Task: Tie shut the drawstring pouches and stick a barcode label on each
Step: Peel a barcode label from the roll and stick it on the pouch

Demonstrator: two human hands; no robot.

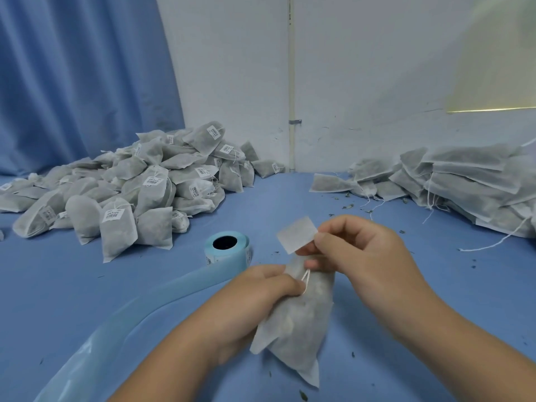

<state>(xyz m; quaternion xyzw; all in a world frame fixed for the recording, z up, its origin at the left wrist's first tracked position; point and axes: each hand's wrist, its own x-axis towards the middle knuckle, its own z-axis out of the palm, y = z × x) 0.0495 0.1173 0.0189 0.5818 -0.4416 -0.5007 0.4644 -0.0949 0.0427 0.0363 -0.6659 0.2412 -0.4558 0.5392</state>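
Observation:
A grey-white drawstring pouch (298, 323) filled with dark dried herb lies tilted in front of me, its neck pointing away. My left hand (261, 288) grips the pouch near its neck and pinches the white drawstring (306, 281). My right hand (359, 250) pinches the gathered neck; the pouch's flat top flap (295, 234) sticks up past my fingers. A light blue label roll (227, 248) stands just left of my hands, and its backing strip (139, 311) trails toward me at lower left.
A large heap of tied, labelled pouches (139, 187) fills the left rear of the blue table (435, 285). A stack of flat pouches with loose strings (464, 187) lies at the right rear. Herb crumbs dot the table. Behind are a blue curtain and a white wall.

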